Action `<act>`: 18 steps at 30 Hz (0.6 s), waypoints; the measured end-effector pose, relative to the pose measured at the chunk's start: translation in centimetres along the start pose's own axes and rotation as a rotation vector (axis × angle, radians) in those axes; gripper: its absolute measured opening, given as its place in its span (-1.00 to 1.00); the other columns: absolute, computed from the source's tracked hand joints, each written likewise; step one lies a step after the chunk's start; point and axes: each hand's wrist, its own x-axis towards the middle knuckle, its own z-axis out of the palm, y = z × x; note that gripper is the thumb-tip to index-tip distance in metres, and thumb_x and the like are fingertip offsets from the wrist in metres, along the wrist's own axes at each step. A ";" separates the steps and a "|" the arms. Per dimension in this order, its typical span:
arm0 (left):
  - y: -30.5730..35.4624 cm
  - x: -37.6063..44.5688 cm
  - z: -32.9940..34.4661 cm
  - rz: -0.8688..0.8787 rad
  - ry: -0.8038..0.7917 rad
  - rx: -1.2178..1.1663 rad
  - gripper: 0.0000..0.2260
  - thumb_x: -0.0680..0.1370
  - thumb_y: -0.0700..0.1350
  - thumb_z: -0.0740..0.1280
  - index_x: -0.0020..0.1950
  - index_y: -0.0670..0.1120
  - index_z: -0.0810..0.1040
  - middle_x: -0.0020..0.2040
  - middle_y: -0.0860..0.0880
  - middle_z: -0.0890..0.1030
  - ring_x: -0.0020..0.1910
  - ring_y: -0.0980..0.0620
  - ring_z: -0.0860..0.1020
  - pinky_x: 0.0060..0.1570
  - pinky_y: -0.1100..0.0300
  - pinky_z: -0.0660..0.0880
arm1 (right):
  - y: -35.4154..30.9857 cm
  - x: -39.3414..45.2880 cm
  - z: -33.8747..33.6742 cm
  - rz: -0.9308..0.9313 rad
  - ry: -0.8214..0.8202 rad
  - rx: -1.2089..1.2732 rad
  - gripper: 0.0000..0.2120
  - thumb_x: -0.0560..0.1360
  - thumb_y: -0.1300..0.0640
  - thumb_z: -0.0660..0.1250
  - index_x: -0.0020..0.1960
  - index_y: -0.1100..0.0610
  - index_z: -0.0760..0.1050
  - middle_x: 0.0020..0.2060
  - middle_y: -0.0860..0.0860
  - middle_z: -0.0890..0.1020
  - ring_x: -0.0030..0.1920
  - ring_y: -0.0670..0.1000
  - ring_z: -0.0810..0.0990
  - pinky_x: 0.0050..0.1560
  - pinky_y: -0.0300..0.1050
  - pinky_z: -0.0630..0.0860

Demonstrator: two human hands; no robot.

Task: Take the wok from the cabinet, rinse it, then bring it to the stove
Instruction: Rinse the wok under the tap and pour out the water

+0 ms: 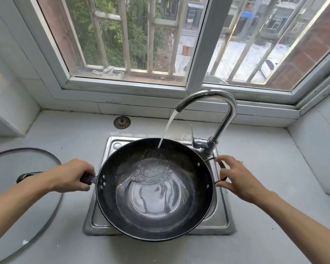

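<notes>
Wok out of cabinet, sits over sink, water from tap pooling inside. Left hand grips long handle. Right hand fingers spread, touching small loop handle. Rinse part-way. Stove trip left.

**Wok under the tap**

Big black round wok sitting level over the steel sink, pretty much covering the basin. Water pooled in the bottom, stream hitting the far inner wall. Dark stick handle on the left, metal loop handle on the right, rivets showing on both sides.
</notes>
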 end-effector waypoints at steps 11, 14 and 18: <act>-0.4 -0.8 0.1 0.058 0.178 -0.052 -0.87 0.33 -0.04 0.37 -0.15 0.06 0.52 -0.30 0.14 0.55 -0.25 0.15 0.49 -0.23 0.18 0.46 | 0.1 3.0 -1.4 0.025 -0.360 -0.142 -0.72 0.46 -0.18 0.39 -0.20 -0.01 0.43 0.52 0.13 0.16 0.51 0.13 0.13 0.37 -0.01 0.19; -0.5 -1.1 0.2 0.044 0.215 -0.066 -0.86 0.33 -0.04 0.37 -0.13 0.05 0.52 -0.29 0.13 0.56 -0.24 0.15 0.50 -0.22 0.16 0.46 | -0.3 4.1 -2.0 0.051 -0.303 -0.081 -0.51 0.32 -0.18 0.51 -0.07 -0.01 0.25 0.29 -0.02 0.33 0.27 0.13 0.32 0.21 -0.04 0.30; -0.2 -0.7 -0.5 0.019 0.271 -0.042 -0.85 0.36 -0.11 0.42 -0.12 0.03 0.53 -0.27 0.11 0.56 -0.23 0.10 0.50 -0.20 0.15 0.44 | -0.7 5.4 -1.6 0.136 -0.245 0.011 -0.12 0.21 -0.14 0.58 0.38 0.00 0.21 0.28 -0.02 0.31 0.29 0.09 0.30 0.32 -0.04 0.31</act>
